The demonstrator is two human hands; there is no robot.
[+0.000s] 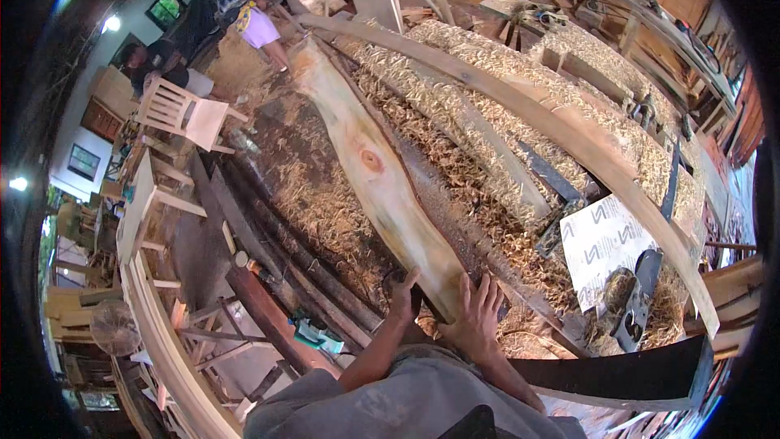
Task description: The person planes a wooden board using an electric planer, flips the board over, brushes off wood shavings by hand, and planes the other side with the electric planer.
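Note:
A long, pale wooden slab [370,162] with a dark knot and a rough bark edge stretches away from my body. My left hand [400,297] is at the near left edge of the slab, thumb raised and the other fingers hidden around its side. My right hand [478,317] rests on the slab's near right corner, its fingers spread out over the surface and edge. The near end of the slab lies close to my waist, between both hands.
Wood shavings [455,57] cover the right side, with a long curved board [520,102] above them. A printed white sheet [605,248] lies at the right. Wooden chairs [183,114] stand at the left. Two people [154,61] are at the upper left.

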